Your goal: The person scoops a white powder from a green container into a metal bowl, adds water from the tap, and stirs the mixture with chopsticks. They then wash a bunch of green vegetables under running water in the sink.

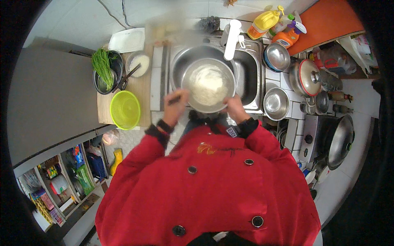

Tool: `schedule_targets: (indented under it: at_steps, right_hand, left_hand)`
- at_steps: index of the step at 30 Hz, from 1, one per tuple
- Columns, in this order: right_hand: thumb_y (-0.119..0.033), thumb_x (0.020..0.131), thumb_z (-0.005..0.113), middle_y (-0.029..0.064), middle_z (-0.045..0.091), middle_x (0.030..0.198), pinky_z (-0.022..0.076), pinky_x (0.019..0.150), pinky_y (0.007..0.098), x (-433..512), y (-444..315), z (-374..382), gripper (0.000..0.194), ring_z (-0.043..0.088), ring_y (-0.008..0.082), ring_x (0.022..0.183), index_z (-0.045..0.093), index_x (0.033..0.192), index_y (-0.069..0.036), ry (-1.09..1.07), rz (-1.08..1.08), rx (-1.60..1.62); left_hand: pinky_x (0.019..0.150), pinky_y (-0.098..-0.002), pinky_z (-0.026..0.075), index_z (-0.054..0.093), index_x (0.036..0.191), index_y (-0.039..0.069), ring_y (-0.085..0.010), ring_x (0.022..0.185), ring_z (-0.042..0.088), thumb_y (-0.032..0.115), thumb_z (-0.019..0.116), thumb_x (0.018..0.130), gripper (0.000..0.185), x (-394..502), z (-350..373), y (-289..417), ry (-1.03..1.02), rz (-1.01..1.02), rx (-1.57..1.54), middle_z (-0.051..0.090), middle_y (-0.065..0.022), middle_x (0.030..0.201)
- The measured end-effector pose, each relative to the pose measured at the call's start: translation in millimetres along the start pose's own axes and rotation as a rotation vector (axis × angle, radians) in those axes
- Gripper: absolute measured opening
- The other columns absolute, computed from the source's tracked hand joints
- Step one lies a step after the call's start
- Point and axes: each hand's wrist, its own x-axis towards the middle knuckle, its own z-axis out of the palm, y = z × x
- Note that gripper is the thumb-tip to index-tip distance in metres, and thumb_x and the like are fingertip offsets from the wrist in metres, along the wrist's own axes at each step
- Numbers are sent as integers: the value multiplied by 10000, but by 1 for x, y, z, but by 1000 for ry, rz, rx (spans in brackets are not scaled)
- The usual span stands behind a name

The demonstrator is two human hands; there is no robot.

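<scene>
A round metal bowl (188, 80) is over the large basin of the stainless steel sink (261, 92). Inside it lies a pale, powdery-looking mass (209, 80), too blurred to name surely. My right hand (236, 108) grips the bowl's near right rim. At the near left rim is my left hand (176, 106), smeared by motion, its fingers curled. A dark patch shows among those fingers; whether it is a held object cannot be told, nor whether that hand touches the bowl. The white faucet (233, 40) reaches over the sink behind the bowl.
Left, a wooden board (144, 101) carries a green colander (125, 110), a dark pot with green stalks (104, 69), a bowl of white contents (140, 65) and a white tray (127, 40). Right stand metal bowls (276, 103), a lidded pot (309, 77) and a wok (340, 143). Bottles (266, 23) line the back.
</scene>
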Motion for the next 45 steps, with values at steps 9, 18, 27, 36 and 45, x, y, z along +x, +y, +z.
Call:
schedule_targets:
  at_steps: [9, 18, 27, 36, 45]
  right_hand:
    - [27, 752, 456, 204, 561, 1123, 594, 635, 418, -2, -9, 12, 562, 638, 327, 915, 368, 1307, 19, -51, 21, -146]
    - [57, 715, 438, 197, 549, 1058, 579, 519, 371, 5, 0, 14, 603, 640, 315, 775, 316, 1304, 7, -121, 66, -193]
    - [-4, 746, 497, 228, 563, 1079, 573, 630, 405, -11, -13, 29, 452, 631, 351, 927, 442, 1184, 94, -13, 26, -142]
    - [41, 733, 462, 233, 543, 1121, 590, 655, 423, 13, -1, 6, 500, 630, 364, 909, 413, 1230, 63, -112, -100, -243]
    - [30, 745, 473, 223, 504, 1158, 585, 670, 426, 12, -12, 9, 487, 609, 351, 927, 419, 1229, 35, -58, 51, -40]
  left_hand:
    - [640, -241, 459, 676, 858, 34, -98, 714, 578, 163, 578, 903, 168, 6, -1, 5, 153, 108, -260, 640, 9, 772]
    - [642, -263, 483, 686, 943, 51, -111, 723, 612, 191, 567, 907, 187, 12, 1, 0, -48, 246, 96, 668, -45, 801]
    - [639, -249, 469, 670, 909, 39, -98, 708, 586, 197, 575, 911, 184, 10, 6, 4, -290, 145, -80, 647, -24, 790]
    - [730, -247, 488, 684, 925, 13, -129, 807, 624, 98, 607, 888, 121, 13, 0, 6, -175, 151, 33, 680, -59, 851]
    - [631, -235, 471, 676, 912, 15, -95, 717, 593, 167, 607, 898, 167, 14, -10, 9, 79, 165, -75, 657, -9, 768]
